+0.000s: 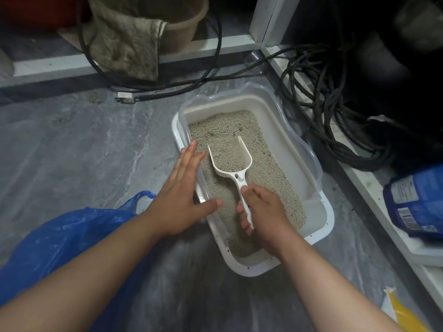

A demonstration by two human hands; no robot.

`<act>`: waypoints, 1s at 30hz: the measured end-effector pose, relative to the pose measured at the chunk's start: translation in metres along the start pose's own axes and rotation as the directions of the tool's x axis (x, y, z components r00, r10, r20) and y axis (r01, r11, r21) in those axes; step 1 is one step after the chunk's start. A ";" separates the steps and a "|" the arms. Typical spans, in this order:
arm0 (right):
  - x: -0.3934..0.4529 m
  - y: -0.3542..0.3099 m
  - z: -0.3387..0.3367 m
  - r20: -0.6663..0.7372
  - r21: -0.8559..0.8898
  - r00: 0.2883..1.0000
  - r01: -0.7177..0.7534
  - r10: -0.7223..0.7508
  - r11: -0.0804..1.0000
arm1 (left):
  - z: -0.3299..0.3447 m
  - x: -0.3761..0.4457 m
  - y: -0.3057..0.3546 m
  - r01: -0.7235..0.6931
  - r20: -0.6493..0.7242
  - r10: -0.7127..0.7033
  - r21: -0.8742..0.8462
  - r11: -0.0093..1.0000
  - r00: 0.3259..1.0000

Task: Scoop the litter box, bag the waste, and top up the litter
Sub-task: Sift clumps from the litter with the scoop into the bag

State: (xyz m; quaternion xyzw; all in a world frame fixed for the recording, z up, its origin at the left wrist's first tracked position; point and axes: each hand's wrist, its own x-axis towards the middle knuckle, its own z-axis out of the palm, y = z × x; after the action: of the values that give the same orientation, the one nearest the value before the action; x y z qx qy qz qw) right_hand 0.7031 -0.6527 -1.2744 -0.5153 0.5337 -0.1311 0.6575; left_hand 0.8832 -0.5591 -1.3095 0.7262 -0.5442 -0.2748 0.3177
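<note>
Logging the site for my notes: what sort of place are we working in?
Probably a home utility or storage corner: a stone floor, coiled black cables and a cloth-draped bucket surround the litter box.

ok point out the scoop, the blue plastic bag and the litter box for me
scoop [229,157]: head view, on the litter-filled bowl of the scoop.
blue plastic bag [72,233]: head view, on the crumpled body left of the box.
litter box [285,144]: head view, on the bare inner right wall.

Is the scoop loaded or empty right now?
Loaded. The scoop held by the right hand has grey litter heaped in its bowl, above the litter box.
</note>
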 end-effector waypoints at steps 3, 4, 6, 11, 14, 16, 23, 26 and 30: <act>-0.006 0.003 -0.003 -0.019 0.036 1.000 -0.005 0.006 0.999 | 0.002 0.000 0.000 0.008 -0.004 -0.008 0.016 1.000 1.000; -0.008 0.003 -0.004 -0.027 0.048 1.000 -0.003 0.005 0.999 | 0.002 0.000 0.000 0.013 -0.006 -0.013 0.026 1.000 1.000; -0.010 0.006 -0.006 -0.042 0.064 0.999 0.000 0.003 0.998 | 0.002 0.000 0.000 0.017 -0.006 -0.017 0.045 0.999 1.000; -0.011 0.011 -0.009 -0.054 0.054 0.999 -0.001 0.004 0.999 | 0.000 0.000 0.002 0.031 0.006 -0.031 0.047 0.998 0.999; -0.013 0.010 -0.009 -0.046 0.086 0.999 0.003 0.001 0.996 | 0.000 0.001 0.003 0.033 0.015 -0.034 0.045 0.998 0.999; -0.014 0.010 -0.008 -0.039 0.090 0.999 0.003 0.001 0.996 | 0.000 0.001 0.002 0.035 0.017 -0.036 0.041 0.999 0.999; -0.014 0.012 -0.007 -0.034 0.117 0.999 -0.004 0.008 0.993 | -0.001 0.001 0.003 0.037 0.028 -0.037 0.027 0.999 0.999; -0.014 0.014 -0.008 -0.038 0.104 0.999 0.005 -0.001 0.995 | 0.000 0.001 0.003 0.040 0.029 -0.041 0.022 0.999 0.999; -0.014 0.016 -0.010 -0.053 0.109 0.998 -0.010 0.015 0.994 | 0.000 0.001 0.003 0.038 0.032 -0.039 0.015 0.999 0.999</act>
State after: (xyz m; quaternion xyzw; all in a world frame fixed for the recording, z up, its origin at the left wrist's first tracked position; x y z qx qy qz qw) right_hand 0.6826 -0.6409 -1.2782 -0.4718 0.5465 -0.1695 0.6708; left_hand 0.8821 -0.5605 -1.3071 0.7344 -0.5370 -0.2885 0.2982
